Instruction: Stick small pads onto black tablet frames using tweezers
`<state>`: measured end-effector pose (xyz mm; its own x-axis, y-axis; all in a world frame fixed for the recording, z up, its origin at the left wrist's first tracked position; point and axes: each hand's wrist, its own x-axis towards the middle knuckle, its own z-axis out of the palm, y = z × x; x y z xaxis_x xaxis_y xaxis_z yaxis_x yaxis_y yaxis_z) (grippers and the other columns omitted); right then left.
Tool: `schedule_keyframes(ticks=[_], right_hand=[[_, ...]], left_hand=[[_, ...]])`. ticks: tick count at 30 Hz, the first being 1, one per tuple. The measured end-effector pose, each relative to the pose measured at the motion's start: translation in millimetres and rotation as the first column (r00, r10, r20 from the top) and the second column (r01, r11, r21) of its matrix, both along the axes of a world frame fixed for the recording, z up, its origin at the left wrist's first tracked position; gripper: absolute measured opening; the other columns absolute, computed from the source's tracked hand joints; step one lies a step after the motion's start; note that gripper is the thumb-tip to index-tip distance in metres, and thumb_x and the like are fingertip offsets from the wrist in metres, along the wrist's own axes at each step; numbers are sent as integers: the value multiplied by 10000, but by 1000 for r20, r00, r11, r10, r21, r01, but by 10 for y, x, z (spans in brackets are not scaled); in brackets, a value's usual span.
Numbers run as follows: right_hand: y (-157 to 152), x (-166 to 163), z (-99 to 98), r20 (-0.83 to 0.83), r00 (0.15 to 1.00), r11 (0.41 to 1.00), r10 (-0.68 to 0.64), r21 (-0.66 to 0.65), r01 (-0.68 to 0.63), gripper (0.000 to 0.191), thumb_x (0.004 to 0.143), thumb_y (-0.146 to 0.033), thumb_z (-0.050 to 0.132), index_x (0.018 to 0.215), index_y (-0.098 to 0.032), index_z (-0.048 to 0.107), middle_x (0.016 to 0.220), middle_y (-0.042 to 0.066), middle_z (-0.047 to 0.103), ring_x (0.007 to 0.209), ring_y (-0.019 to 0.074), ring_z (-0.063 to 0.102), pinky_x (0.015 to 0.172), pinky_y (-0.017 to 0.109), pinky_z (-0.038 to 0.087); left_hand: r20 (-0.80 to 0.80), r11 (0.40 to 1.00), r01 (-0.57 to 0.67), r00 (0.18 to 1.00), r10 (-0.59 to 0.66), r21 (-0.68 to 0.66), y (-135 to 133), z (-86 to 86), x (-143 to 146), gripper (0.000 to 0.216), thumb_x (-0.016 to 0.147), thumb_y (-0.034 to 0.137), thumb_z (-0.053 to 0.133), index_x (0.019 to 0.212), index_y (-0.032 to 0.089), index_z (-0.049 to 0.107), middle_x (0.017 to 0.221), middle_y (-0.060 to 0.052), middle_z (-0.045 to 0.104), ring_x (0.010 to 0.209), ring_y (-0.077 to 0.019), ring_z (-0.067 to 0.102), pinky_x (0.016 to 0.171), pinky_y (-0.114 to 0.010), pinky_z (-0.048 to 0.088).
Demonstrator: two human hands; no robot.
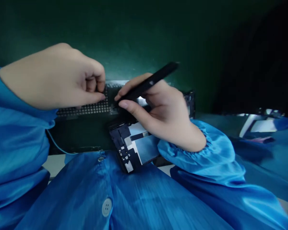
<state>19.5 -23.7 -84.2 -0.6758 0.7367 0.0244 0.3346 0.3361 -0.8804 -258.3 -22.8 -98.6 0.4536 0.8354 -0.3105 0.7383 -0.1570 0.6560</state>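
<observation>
My left hand (60, 76) is curled, fingertips pinched together over a black perforated tray (91, 108) of small square cells; what the pinch holds is too small to see. My right hand (163, 111) grips a pair of black tweezers (148, 82) like a pen, the tip pointing down-left onto the tray's right end, close to my left fingertips. Below my right hand lies an opened phone frame (132, 143), showing dark and pale inner parts, its lower end over my blue coat.
Both arms wear shiny blue sleeves, and the blue coat with a white button (107, 207) fills the foreground. A thin blue cord (57, 145) runs by my left sleeve. A dark green surface (134, 38) lies behind. Blurred metal objects (256, 123) sit at right.
</observation>
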Motion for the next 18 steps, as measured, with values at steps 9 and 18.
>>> schedule_keyframes(ticks=[9,18], right_hand=[[86,-99,-196,17,997,997,79,-2,-79,74,1054,-294,750,1121,-265,741,1145,23,839,1043,220,811,937,400,698],[-50,367,-138,-397,768,863,-503,-269,427,63,1034,-180,764,990,-221,783,872,-7,788,687,100,710,633,220,581]], left_hand=[[-216,991,-64,976,38,-114,64,91,214,301,925,420,739,881,122,758,790,46,690,1212,-348,795,1208,-735,514],[-15,978,-207,978,207,-28,29,-165,56,481,973,460,599,843,22,750,572,139,555,939,-293,847,928,-807,548]])
